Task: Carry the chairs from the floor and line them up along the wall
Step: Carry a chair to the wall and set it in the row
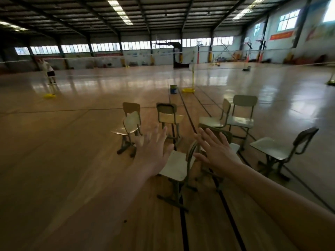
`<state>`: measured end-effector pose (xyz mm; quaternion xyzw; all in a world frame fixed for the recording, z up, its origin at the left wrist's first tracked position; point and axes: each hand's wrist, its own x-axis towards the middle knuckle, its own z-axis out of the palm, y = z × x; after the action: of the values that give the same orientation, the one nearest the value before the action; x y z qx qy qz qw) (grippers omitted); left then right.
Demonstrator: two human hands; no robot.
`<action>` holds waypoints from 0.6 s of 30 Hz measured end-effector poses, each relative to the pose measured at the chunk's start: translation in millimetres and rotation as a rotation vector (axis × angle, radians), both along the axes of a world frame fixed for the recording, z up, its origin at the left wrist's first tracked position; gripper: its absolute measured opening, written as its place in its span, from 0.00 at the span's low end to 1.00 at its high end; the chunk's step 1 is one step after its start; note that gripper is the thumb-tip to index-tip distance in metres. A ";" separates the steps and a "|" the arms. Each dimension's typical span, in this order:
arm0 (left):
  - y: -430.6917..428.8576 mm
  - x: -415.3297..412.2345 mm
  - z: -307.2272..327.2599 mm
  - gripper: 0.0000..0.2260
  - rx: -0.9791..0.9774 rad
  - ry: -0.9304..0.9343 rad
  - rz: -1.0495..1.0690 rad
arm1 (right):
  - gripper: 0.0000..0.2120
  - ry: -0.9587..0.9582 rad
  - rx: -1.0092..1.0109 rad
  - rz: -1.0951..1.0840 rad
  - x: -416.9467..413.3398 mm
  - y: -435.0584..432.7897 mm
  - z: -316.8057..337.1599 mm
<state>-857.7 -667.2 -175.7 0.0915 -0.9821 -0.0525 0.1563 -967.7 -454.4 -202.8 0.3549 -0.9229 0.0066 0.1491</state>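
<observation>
Chairs cluster ahead of left hand and right hand, fingers spread wide, empty; can, net post beyond.

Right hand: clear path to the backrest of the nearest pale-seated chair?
Probably yes. The open right hand hovers just beside the curved wooden backrest of the nearest pale-seated, dark-legged chair, with nothing visible between them. Another chair close behind it could crowd the grip.

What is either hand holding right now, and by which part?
Nothing. The left hand and right hand are open, fingers spread, reaching toward the nearest pale-seated metal-framed chair.
</observation>
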 end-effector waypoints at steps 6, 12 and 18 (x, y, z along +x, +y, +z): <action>-9.7 -78.7 -21.1 0.28 0.034 -0.068 -0.040 | 0.36 -0.023 0.101 -0.050 -64.9 -18.6 -26.8; -60.3 -156.9 -39.7 0.28 0.035 -0.082 -0.117 | 0.31 -0.049 0.124 -0.095 -137.5 -60.3 -37.8; -150.6 -225.7 -39.5 0.28 0.024 -0.103 -0.074 | 0.32 -0.059 0.080 -0.051 -197.2 -152.4 -20.9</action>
<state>-1083.5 -817.8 -215.2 0.0598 -0.9908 -0.0653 0.1022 -1164.9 -606.8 -223.7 0.3365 -0.9352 -0.0236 0.1075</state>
